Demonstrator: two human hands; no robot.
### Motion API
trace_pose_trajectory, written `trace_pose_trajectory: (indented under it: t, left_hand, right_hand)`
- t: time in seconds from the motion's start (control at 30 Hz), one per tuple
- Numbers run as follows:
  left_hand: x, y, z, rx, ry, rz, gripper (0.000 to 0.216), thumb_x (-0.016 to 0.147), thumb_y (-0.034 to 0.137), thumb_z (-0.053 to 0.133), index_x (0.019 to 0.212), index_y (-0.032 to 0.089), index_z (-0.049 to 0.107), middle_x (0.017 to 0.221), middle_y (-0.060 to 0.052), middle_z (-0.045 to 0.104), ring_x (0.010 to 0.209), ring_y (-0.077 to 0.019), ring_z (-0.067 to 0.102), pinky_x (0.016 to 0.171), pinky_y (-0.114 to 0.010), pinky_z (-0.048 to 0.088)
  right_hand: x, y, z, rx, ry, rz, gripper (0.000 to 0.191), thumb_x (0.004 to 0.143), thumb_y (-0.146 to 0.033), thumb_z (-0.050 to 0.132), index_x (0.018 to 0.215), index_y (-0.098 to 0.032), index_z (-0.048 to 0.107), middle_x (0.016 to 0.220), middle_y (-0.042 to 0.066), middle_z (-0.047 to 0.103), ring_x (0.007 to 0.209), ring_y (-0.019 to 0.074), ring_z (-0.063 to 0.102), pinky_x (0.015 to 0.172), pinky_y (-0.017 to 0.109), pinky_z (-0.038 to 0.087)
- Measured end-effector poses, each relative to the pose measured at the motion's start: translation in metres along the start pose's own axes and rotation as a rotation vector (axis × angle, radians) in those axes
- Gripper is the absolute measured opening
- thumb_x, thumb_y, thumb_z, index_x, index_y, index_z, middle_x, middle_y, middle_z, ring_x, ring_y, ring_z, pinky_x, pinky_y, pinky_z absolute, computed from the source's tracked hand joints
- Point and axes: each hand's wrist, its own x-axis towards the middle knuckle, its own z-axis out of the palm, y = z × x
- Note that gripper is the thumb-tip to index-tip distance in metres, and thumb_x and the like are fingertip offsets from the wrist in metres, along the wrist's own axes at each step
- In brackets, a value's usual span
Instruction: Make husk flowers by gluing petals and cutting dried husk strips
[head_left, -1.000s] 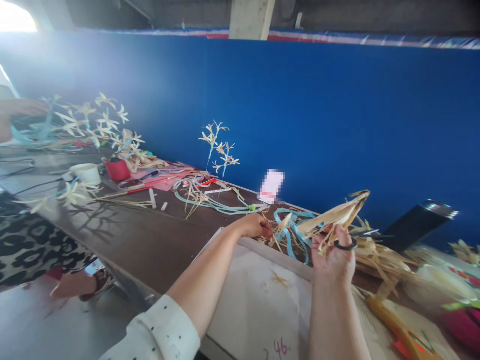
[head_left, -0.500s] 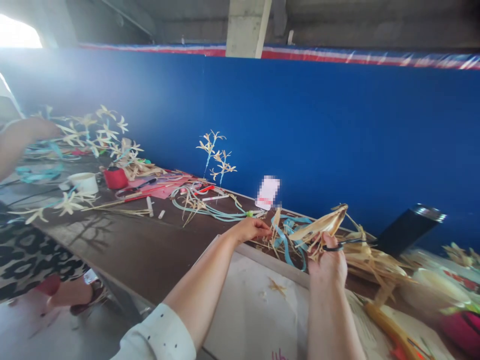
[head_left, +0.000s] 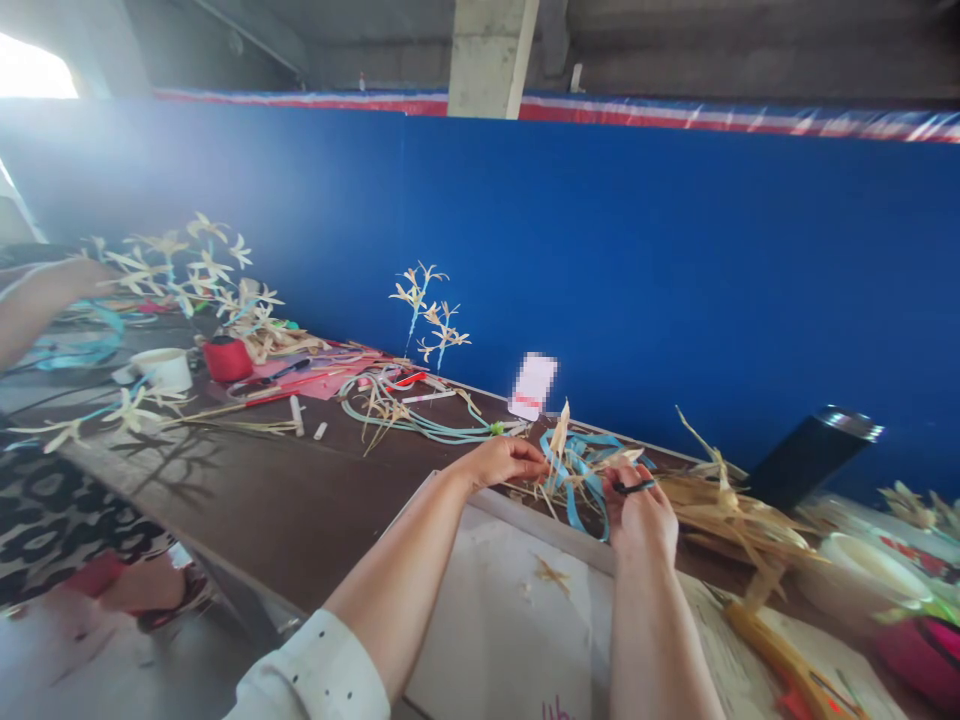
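While the left hand [head_left: 511, 463], its fingers pinched together, is just beside a pale, pointed strip of dry husk [head_left: 559, 432], I cannot tell whether it grips this strip; the right hand [head_left: 643, 512] is closed around the black-handled scissors [head_left: 637, 487], near the curled light-blue flat ribbon [head_left: 573, 508] on the dark brown table [head_left: 315, 495]

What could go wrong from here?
Blue ribbon loops between the left hand and right hand; it might snag. The black-handled scissors in the right hand show no clear blades, so a stray nick is possible. The thin husk pieces beside the left hand might split.
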Motion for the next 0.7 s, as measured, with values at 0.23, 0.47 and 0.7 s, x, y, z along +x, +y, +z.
trace_pose_trajectory:
  t: [0.23, 0.47, 0.7]
  left_hand:
    - [0.0, 0.003, 0.001, 0.017, 0.028, -0.037, 0.037, 0.063, 0.044, 0.067, 0.08, 0.011, 0.066, 0.064, -0.001, 0.057, 0.053, -0.0059, 0.04, 0.052, -0.019, 0.03]
    - [0.002, -0.001, 0.001, 0.039, 0.035, -0.056, 0.036, 0.062, 0.042, 0.066, 0.083, 0.013, 0.067, 0.069, -0.001, 0.059, 0.058, -0.007, 0.045, 0.054, -0.019, 0.032]
    - [0.002, -0.001, 0.003, 0.077, 0.005, -0.054, 0.033, 0.064, 0.04, 0.065, 0.084, 0.013, 0.067, 0.067, -0.001, 0.057, 0.055, -0.0059, 0.041, 0.052, -0.019, 0.031]
  right_hand:
    - [0.005, 0.001, 0.0, -0.361, 0.094, -0.268, 0.058, 0.051, -0.022, 0.074, 0.106, -0.019, 0.056, 0.085, 0.003, 0.061, 0.075, 0.0167, 0.059, 0.067, 0.029, 0.05]
    - [-0.015, -0.016, 0.012, -0.402, 0.077, -0.495, 0.056, 0.06, -0.025, 0.069, 0.114, -0.018, 0.054, 0.096, 0.006, 0.061, 0.089, 0.0189, 0.058, 0.082, 0.034, 0.045]
    - [-0.034, -0.006, 0.022, -0.265, -0.495, -0.176, 0.055, 0.061, -0.033, 0.073, 0.113, -0.02, 0.057, 0.084, 0.002, 0.064, 0.072, 0.015, 0.06, 0.064, 0.026, 0.048]
